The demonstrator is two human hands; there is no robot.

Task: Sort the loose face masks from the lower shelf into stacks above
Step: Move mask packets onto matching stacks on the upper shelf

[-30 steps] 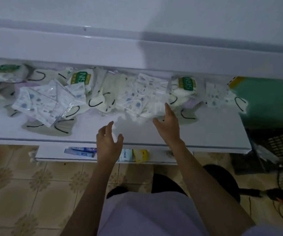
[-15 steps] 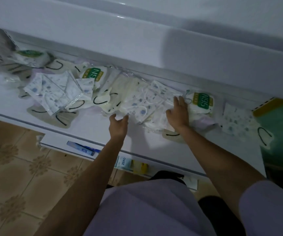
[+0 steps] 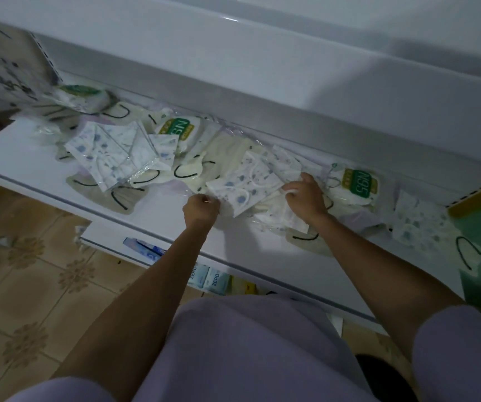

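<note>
I have my left hand (image 3: 201,210) and right hand (image 3: 306,198) pinching a spotted mask packet (image 3: 242,188), fingers curled, among loose masks (image 3: 111,158) mid-shelf (image 3: 24,158); floor tiles (image 3: 30,285) below.

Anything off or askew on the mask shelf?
Yes: the masks lie jumbled and overlapping along the shelf, none stacked. At the right end a black-looped mask seems to overhang the shelf's edge. The left hand and right hand grip a spotted packet mid-pile.
</note>
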